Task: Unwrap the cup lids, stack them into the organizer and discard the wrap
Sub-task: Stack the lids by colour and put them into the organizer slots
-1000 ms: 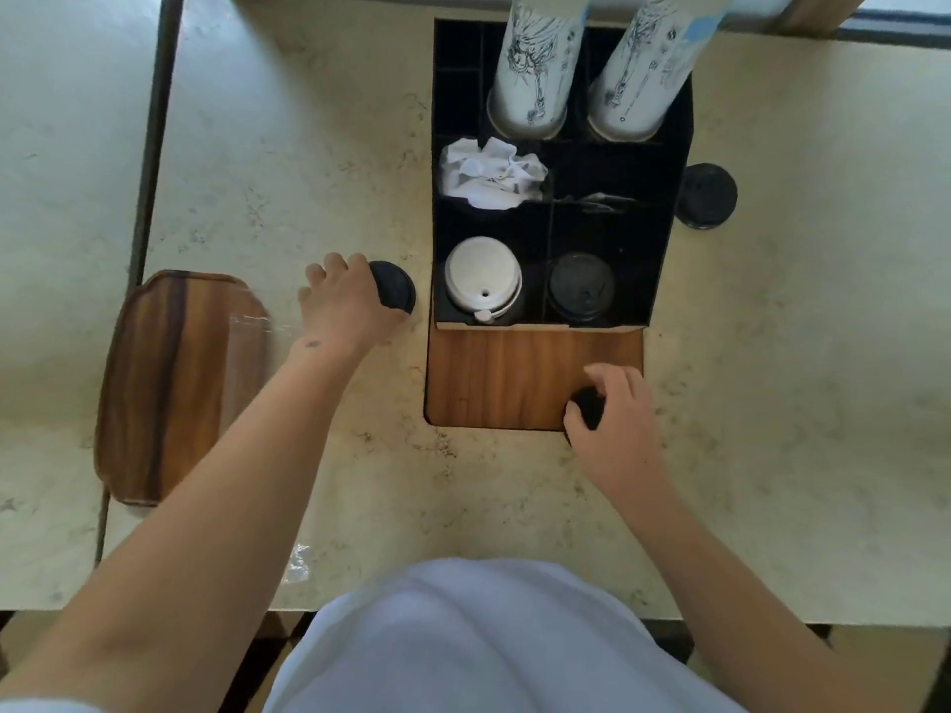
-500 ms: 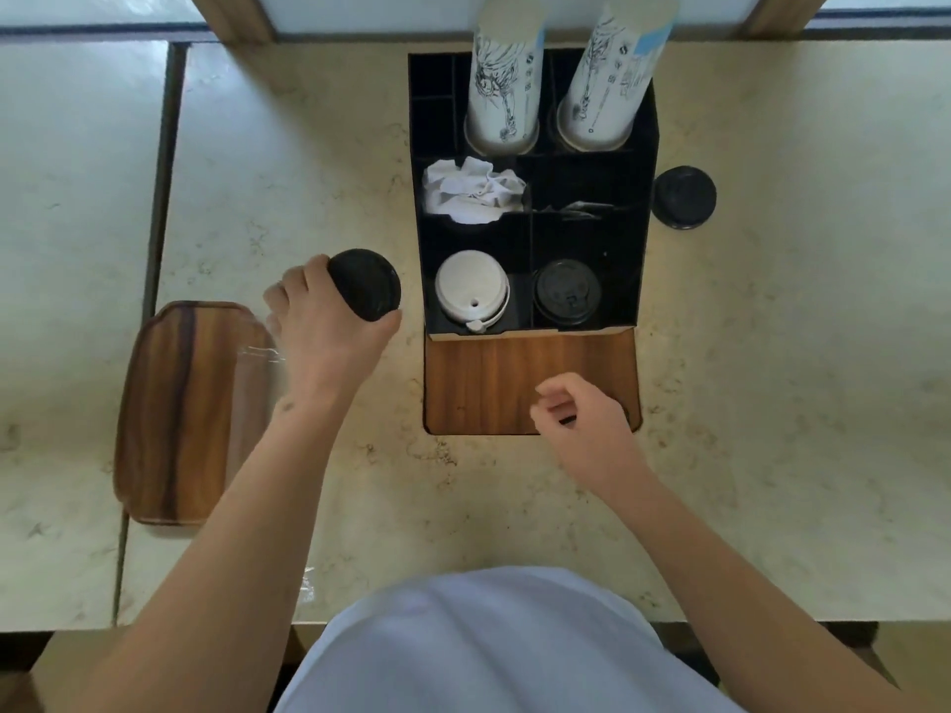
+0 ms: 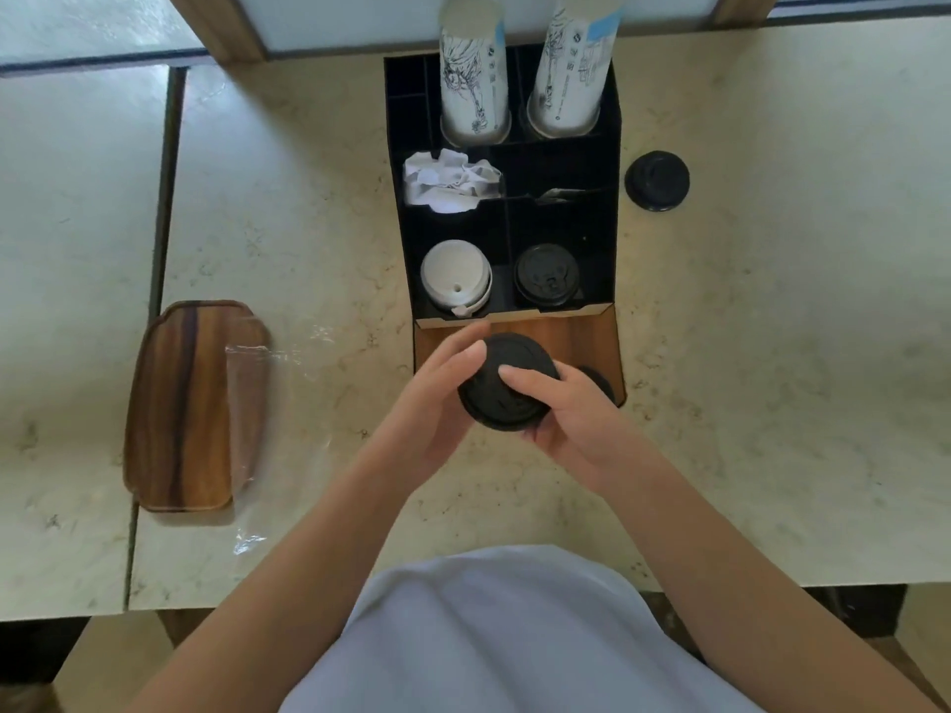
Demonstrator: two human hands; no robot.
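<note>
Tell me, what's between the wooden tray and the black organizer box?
In the head view, mostly bare marble counter lies between the wooden tray and the organizer. Only clear plastic wrap spills off the tray's edge onto it.

Nothing really readable here. The two cup stacks (image 3: pixel 473 84) (image 3: pixel 568 74) at the back of the organizer (image 3: pixel 612 208) had black line drawings and some small print on them, one with a blue patch, but it was all too blurry to make out.
</note>
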